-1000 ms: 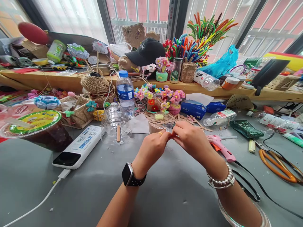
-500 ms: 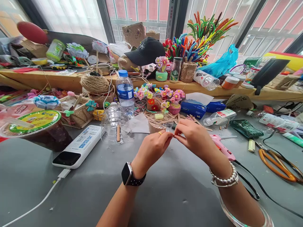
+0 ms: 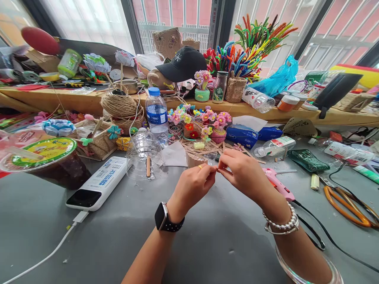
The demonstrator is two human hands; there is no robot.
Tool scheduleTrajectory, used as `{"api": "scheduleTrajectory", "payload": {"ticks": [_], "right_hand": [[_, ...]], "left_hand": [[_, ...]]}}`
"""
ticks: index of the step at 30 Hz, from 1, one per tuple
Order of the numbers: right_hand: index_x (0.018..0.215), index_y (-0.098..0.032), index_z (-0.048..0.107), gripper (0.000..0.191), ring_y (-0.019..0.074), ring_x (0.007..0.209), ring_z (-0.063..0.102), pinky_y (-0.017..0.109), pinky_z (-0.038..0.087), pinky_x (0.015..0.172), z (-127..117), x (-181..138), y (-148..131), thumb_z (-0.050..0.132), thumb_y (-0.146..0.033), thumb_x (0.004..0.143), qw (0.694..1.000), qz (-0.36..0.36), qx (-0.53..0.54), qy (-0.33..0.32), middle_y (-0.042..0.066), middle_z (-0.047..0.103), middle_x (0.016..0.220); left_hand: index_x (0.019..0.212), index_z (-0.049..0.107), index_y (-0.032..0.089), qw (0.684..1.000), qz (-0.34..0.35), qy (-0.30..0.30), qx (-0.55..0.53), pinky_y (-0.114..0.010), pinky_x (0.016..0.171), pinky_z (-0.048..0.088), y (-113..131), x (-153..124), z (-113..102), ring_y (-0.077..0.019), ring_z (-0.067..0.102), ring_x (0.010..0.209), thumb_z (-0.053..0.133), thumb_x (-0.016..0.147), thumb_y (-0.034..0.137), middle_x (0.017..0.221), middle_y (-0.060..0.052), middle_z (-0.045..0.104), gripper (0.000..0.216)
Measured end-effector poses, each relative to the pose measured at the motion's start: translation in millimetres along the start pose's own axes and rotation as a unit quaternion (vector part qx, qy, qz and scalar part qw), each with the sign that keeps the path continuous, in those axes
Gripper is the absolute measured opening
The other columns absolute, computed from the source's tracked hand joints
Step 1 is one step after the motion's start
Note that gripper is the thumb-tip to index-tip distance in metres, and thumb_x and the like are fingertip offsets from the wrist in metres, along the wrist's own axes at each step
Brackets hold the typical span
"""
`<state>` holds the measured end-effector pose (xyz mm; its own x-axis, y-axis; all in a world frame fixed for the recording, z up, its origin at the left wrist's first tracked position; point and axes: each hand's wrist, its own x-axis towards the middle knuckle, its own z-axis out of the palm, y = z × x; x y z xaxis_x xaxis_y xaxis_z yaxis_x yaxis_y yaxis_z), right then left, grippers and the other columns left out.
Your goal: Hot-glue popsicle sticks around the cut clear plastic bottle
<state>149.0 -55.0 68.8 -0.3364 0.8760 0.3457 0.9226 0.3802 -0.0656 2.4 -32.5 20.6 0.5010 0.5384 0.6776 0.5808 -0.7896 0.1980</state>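
Note:
My left hand (image 3: 194,185) and my right hand (image 3: 241,171) meet fingertip to fingertip over the grey table (image 3: 118,236), both pinched on something tiny that I cannot make out. A black smartwatch (image 3: 164,219) is on my left wrist and silver bracelets (image 3: 281,227) are on my right. Just beyond the fingers lie wooden sticks (image 3: 237,152) and a cut clear bottle half (image 3: 144,156) with a stick in it. A pink glue gun (image 3: 276,183) lies right of my right hand.
A white power bank (image 3: 96,185) with cable lies at left, beside a covered bowl (image 3: 47,157). Behind stand a water bottle (image 3: 156,114), a twine spool (image 3: 120,104), small pipe-cleaner flower pots (image 3: 217,126), a tissue pack (image 3: 242,136). Orange scissors (image 3: 346,203) lie at right. The wooden shelf (image 3: 266,112) holds pipe cleaners and a black cap (image 3: 183,63).
Both hands have stayed pinched together; the right hand's fingers have shifted slightly against the left's, and the left wrist has edged a little to the right.

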Motion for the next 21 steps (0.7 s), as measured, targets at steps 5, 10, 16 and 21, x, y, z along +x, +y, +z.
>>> {"api": "scheduleTrajectory", "payload": {"ticks": [5,10,16,21], "right_hand": [[0.067,-0.018,0.049,0.009,0.0126,0.071,0.046,0.023,0.032,0.06,-3,-1,-1,0.047,-0.019,0.075,1.0,0.009,0.022,-0.007,0.002,0.053,0.074],[0.065,-0.018,0.048,0.01,0.0118,0.07,0.046,0.023,0.033,0.06,-8,-3,9,0.051,-0.021,0.073,0.996,0.032,0.084,-0.013,0.0,0.052,0.071],[0.063,-0.017,0.051,0.018,0.0087,0.057,0.043,0.022,0.034,0.052,-15,-7,31,0.056,-0.034,0.07,0.966,0.064,0.247,-0.041,-0.001,0.052,0.065],[0.062,-0.017,0.05,0.025,0.009,0.059,0.046,0.021,0.036,0.05,-24,-10,37,0.059,-0.04,0.065,0.895,0.112,0.423,-0.082,0.0,0.05,0.067]], "left_hand": [[0.076,0.056,0.014,1.0,-0.009,0.027,-0.008,-0.019,0.049,0.041,0,-1,3,-0.0086,0.053,0.05,0.043,0.078,0.017,0.057,0.001,0.058,0.014],[0.086,0.056,0.014,0.993,-0.058,0.079,-0.069,-0.018,0.059,0.044,-3,1,0,-0.0077,0.057,0.059,0.048,0.077,0.016,0.068,0.0,0.062,0.012],[0.074,0.056,0.017,0.962,-0.184,0.153,-0.134,-0.018,0.057,0.045,-11,2,-4,-0.0065,0.057,0.054,0.055,0.074,0.024,0.064,0.003,0.062,0.008],[0.077,0.056,0.017,0.943,-0.228,0.182,-0.162,-0.021,0.059,0.047,-21,-1,0,-0.0083,0.058,0.06,0.05,0.078,0.026,0.067,0.002,0.061,0.011]]}}
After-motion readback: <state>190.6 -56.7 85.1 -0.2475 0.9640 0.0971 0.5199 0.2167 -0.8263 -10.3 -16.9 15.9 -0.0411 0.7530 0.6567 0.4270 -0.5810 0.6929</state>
